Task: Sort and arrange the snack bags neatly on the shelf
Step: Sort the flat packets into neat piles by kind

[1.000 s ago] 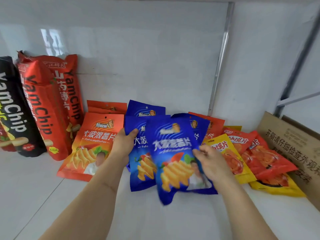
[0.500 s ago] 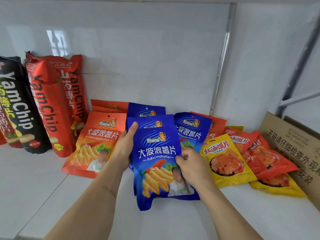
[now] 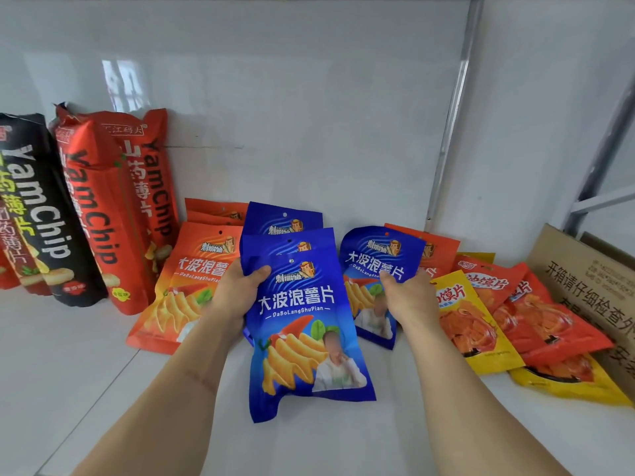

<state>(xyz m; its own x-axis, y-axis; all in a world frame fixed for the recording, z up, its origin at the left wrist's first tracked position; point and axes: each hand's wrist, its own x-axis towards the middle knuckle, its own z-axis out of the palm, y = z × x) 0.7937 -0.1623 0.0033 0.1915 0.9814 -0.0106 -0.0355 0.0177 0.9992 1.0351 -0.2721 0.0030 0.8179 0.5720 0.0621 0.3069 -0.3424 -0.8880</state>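
Snack bags, blue wavy-chip type: front blue bag [image 3: 302,331] lies face-up atop a small blue stack [image 3: 285,231] at shelf centre, staggered so each header shows behind the next; looks like like-with-like grouping by colour/brand. Left hand [image 3: 237,293] clamped on the stack's left edge, thumb over the front bag's top corner, fingers hidden behind; prob. steadying the pile so it won't fan out. Right hand [image 3: 407,297] closed on a separate blue bag [image 3: 378,269] just right of the stack, thumb on its face, rest of fingers under/behind; bag tilted, top leaning toward back wall; judged to be next for the blue pile, since it's the one blue bag apart from the others.

Outward, left: orange wavy-chip bags [image 3: 192,286] layered same way, touching the blue stack's left side; their order seems settled. Further left: tall red YamChip bags [image 3: 103,214] and a black YamChip bag [image 3: 37,207] stand leaning on the wall; tall ones upright at the end, flat packs mid-shelf.

Right: yellow bag [image 3: 470,324] and red bags [image 3: 536,314] overlap loosely, mixed colours, angles uneven; one more orange bag [image 3: 436,249] behind the held blue one; this side looks unsorted. Cardboard box [image 3: 591,286] at far right edge. Shelf [image 3: 103,389] white, glossy; bags may slide.
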